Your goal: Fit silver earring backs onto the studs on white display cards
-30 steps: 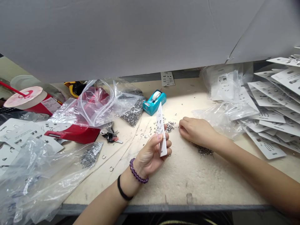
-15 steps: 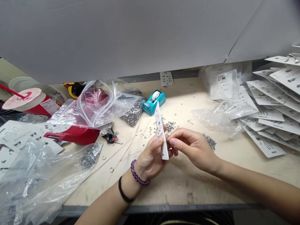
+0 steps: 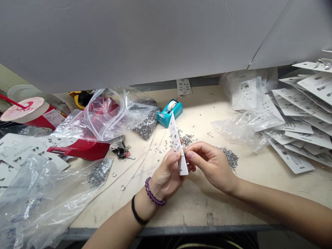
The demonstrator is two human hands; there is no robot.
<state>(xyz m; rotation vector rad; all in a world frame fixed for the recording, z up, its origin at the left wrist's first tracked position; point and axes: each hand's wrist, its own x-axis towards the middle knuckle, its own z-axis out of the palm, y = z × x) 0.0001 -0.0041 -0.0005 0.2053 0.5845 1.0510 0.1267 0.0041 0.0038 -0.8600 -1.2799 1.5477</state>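
Note:
My left hand point(image 3: 169, 171) grips a white earring card point(image 3: 174, 129) upright and nearly edge-on, the thumb on its front face. Small silver earrings sit on that face. At the card's back, my right hand point(image 3: 211, 164) pinches with thumb and forefinger; whatever tiny piece lies between the fingertips is too small to make out. Behind the card, a loose heap of small metal pieces point(image 3: 187, 139) lies on the table point(image 3: 207, 211). Another pile of metal pieces point(image 3: 230, 158) is just beyond my right hand.
A teal tape dispenser point(image 3: 169, 113) stands behind the card. Clear bags point(image 3: 109, 117), a red scoop-like piece point(image 3: 80, 149) and a red cup point(image 3: 49, 116) crowd the left. Stacked earring cards point(image 3: 295, 162) fill the right. A grey-white panel point(image 3: 155, 41) spans the back.
The card has tilted slightly, its lower edge shifting right. My right hand has turned a little and its wrist moved left, uncovering more of the metal pile. Both hands keep their hold.

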